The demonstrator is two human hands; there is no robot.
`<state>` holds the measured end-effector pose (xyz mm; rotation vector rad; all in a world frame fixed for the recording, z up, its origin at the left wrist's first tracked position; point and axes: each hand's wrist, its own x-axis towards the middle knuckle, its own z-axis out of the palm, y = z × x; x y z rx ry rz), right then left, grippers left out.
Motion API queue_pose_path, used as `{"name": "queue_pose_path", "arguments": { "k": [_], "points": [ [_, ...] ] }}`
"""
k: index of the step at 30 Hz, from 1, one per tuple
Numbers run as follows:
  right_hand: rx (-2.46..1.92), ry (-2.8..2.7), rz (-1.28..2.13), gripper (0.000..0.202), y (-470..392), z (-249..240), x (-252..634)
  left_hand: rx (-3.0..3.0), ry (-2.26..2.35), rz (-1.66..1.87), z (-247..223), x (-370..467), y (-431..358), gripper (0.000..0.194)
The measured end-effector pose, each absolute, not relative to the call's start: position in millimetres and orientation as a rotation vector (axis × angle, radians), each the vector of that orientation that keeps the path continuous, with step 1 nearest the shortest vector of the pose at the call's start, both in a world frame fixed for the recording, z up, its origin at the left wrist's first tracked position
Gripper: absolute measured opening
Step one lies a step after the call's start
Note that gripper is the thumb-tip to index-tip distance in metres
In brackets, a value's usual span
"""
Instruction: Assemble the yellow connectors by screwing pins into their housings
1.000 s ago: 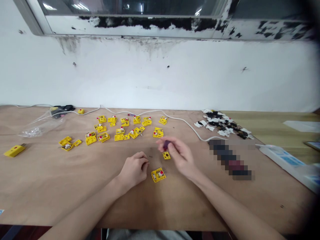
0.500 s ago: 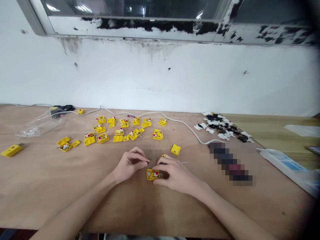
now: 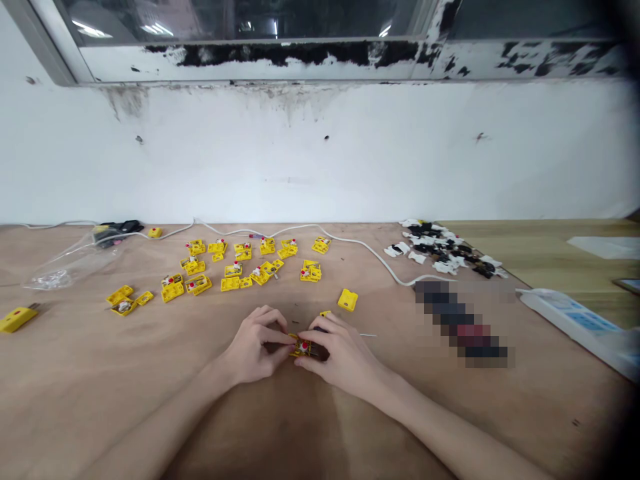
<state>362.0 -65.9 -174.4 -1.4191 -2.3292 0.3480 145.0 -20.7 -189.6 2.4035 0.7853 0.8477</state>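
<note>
An open yellow plug housing [image 3: 303, 347] with a red button and metal bits inside lies on the table between my hands. My right hand [image 3: 345, 347] grips its right end, thumb on the near side and fingers on the far side. At the left end, the thumb and forefinger of my left hand [image 3: 260, 343] are pinched together over the housing; what they hold is hidden. A small dark piece [image 3: 295, 323] lies just beyond. Past my right hand is a loose yellow cover [image 3: 347, 299]. A thin pale rod [image 3: 369, 335] sticks out beside that hand, its other end hidden.
Several open yellow housings [image 3: 231, 284] with parts stand in rows farther back. At left are a closed yellow plug [image 3: 18, 319] and a clear bag [image 3: 70, 263]. A white cable [image 3: 360, 243] runs to a power strip [image 3: 575, 327]; black and white pieces [image 3: 445, 247] are heaped back right.
My left hand has moved right, bringing its pinched fingers from beside the housing onto its left end. My right hand still grips the housing. The view has shifted slightly.
</note>
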Motion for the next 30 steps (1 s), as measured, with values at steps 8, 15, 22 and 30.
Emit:
{"name": "queue_pose_path", "arguments": {
  "k": [8,15,22,30],
  "points": [
    [-1.415,-2.313,0.352,0.028,-66.9,-174.8,361.9,2.426,0.759,0.823,-188.5,145.8,-21.4,0.014],
    [-1.41,-2.296,0.361,0.028,-65.5,-176.8,362.0,2.355,0.766,0.809,-186.9,146.0,-22.8,0.013],
    [-1.397,-2.297,0.355,0.028,-65.1,-178.8,362.9,2.31,0.835,0.786,-192.7,149.3,-28.1,0.013],
    [-1.39,-2.332,0.382,0.032,-64.5,-177.1,364.2,2.288,0.834,0.686,-190.4,145.7,-26.3,0.012]
  ]
}}
